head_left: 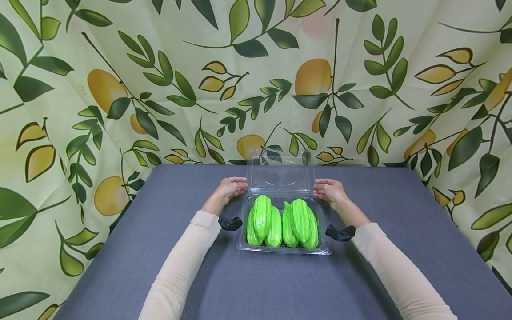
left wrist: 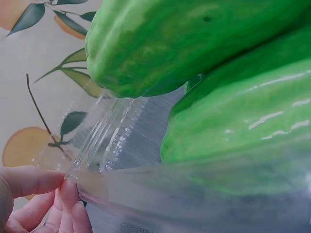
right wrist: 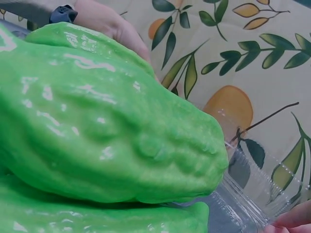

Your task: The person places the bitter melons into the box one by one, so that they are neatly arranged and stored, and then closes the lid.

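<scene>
A clear plastic clamshell container (head_left: 284, 250) sits on the table with its transparent lid (head_left: 280, 175) raised at the far side. Several glossy green ridged gourds (head_left: 262, 218) lie in it in two piles, one left and one right. My left hand (head_left: 231, 188) is at the far left corner; in the left wrist view its thumb and forefinger (left wrist: 36, 180) pinch the plastic edge near the hinge. On the far right corner, my right hand (head_left: 331, 192) holds the edge by its fingertips (right wrist: 294, 216), which show only partly in the right wrist view.
A grey cloth-covered table (head_left: 180, 266) lies beneath the container. Behind it and at both sides hangs a curtain (head_left: 160, 26) printed with leaves and fruit. Black wrist straps (head_left: 230, 223) sit at both cuffs, close to the container's sides.
</scene>
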{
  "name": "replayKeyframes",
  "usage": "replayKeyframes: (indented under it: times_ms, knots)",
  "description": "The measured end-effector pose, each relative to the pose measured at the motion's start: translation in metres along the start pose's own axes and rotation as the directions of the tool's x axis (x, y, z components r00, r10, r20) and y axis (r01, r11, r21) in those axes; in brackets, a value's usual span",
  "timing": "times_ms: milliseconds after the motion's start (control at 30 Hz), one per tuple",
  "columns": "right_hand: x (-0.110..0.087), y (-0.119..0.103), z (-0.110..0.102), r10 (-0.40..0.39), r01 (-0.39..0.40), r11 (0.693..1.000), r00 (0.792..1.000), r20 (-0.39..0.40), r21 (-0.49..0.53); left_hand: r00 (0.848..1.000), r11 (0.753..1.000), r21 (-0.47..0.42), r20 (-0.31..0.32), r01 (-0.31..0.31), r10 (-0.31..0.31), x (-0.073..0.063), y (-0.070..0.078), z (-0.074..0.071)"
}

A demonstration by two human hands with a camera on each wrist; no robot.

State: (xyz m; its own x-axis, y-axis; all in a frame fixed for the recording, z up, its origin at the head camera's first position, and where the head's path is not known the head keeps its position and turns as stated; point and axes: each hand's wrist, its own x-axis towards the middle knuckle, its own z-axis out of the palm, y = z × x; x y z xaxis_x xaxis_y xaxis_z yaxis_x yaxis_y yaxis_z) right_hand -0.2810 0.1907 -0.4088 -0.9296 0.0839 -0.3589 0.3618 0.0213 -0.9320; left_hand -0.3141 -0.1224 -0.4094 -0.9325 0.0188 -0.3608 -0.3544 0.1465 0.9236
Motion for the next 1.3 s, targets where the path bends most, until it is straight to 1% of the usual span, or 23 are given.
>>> replayKeyframes:
  times_ms: [133, 233, 467, 567, 667, 800, 900, 967, 1033, 1133, 1233, 1300]
  knots:
    - [0.0, 0.0, 0.0, -0.009, 0.009, 1.0, 1.0, -0.007, -0.004, 1.0, 1.0, 0.009, -0.01, -0.009, 0.009, -0.001, 0.0, 0.001]
    - [-0.001, 0.001, 0.0, -0.016, 0.015, 1.0, 1.0, -0.016, -0.022, 0.999, 0.999, 0.028, -0.016, -0.032, 0.032, -0.002, 0.0, 0.001]
    - [-0.001, 0.003, 0.0, -0.065, 0.065, 0.997, 0.998, -0.009, -0.038, 0.995, 0.991, 0.101, -0.023, -0.091, 0.094, -0.008, 0.003, 0.005]
    - [-0.001, 0.004, 0.0, -0.082, 0.082, 0.996, 0.997, -0.009, -0.025, 0.991, 0.986, 0.104, -0.033, -0.128, 0.132, -0.008, 0.005, 0.006]
    - [-0.001, 0.004, 0.0, -0.102, 0.102, 0.995, 0.995, -0.007, 0.003, 0.983, 0.982, 0.086, -0.056, -0.17, 0.175, -0.007, 0.007, 0.007]
    - [-0.002, 0.003, 0.0, -0.119, 0.119, 0.992, 0.993, -0.003, 0.027, 0.973, 0.975, 0.065, -0.081, -0.21, 0.215, -0.006, 0.009, 0.008]
    - [-0.004, 0.003, 0.0, -0.142, 0.142, 0.99, 0.99, -0.001, 0.007, 0.967, 0.97, 0.062, -0.093, -0.234, 0.239, -0.007, 0.01, 0.008]
    - [-0.006, 0.002, -0.001, -0.166, 0.166, 0.986, 0.986, -0.003, -0.014, 0.959, 0.964, 0.071, -0.105, -0.258, 0.264, -0.007, 0.011, 0.008]
    - [-0.007, 0.002, -0.002, -0.193, 0.192, 0.981, 0.981, -0.005, -0.035, 0.948, 0.955, 0.075, -0.122, -0.287, 0.294, -0.007, 0.012, 0.009]
    - [-0.008, 0.001, -0.002, -0.222, 0.222, 0.974, 0.975, -0.008, -0.053, 0.926, 0.937, 0.082, -0.146, -0.339, 0.348, -0.008, 0.013, 0.01]
    - [-0.008, 0.0, -0.003, -0.24, 0.238, 0.968, 0.971, -0.012, -0.076, 0.906, 0.917, 0.091, -0.15, -0.387, 0.397, -0.009, 0.015, 0.011]
    - [-0.008, 0.0, -0.003, -0.25, 0.248, 0.965, 0.968, -0.015, -0.088, 0.894, 0.906, 0.101, -0.148, -0.411, 0.423, -0.009, 0.014, 0.011]
